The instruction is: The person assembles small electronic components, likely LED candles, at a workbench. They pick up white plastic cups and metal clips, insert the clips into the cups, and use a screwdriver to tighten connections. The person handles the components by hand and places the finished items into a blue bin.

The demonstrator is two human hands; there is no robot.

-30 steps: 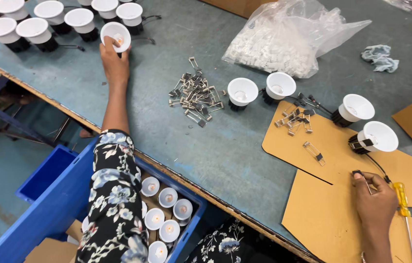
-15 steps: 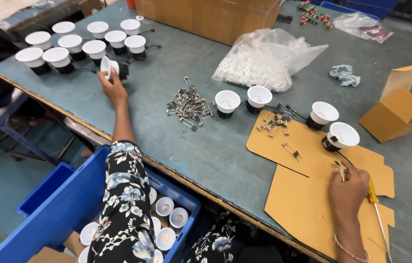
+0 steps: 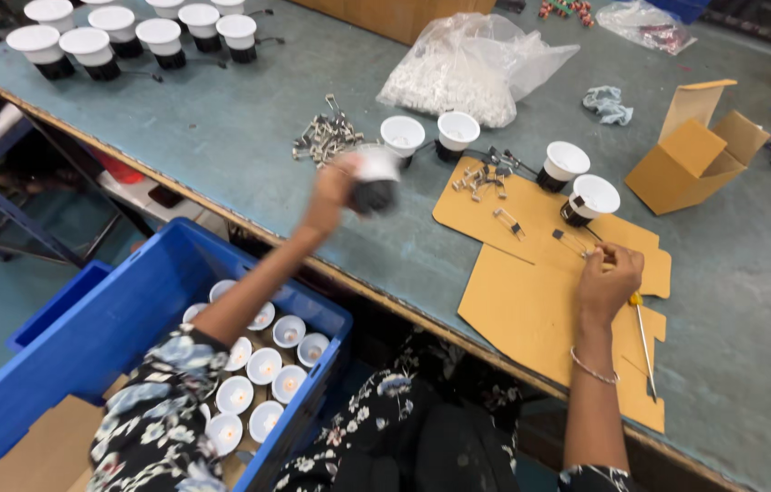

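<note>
We see the left hand (image 3: 335,182) closed around a small round lamp fitting (image 3: 375,179) with a white rim and black body, held above the near part of the grey-blue surface (image 3: 221,146); the fitting and hand are blurred. Just beyond it lies a pile of metal spring clips (image 3: 326,137), and past that stand 2 white-rimmed fittings (image 3: 429,135) side by side, in front of a clear plastic bag of white parts (image 3: 472,68).

The right hand (image 3: 609,278) rests on flattened brown cardboard (image 3: 531,301), its fingers pinched together on something small; we cannot tell what it is. Just beyond that hand stand 2 more fittings (image 3: 579,180), and a few loose clips (image 3: 481,180) lie on the cardboard. A yellow-handled screwdriver (image 3: 642,333) lies just beside the right hand.

At the far left corner of the surface stands a group of finished fittings (image 3: 130,32). Below the near edge, a blue crate (image 3: 130,310) holds many more white fittings. An open cardboard box (image 3: 695,150) sits well to the right.
</note>
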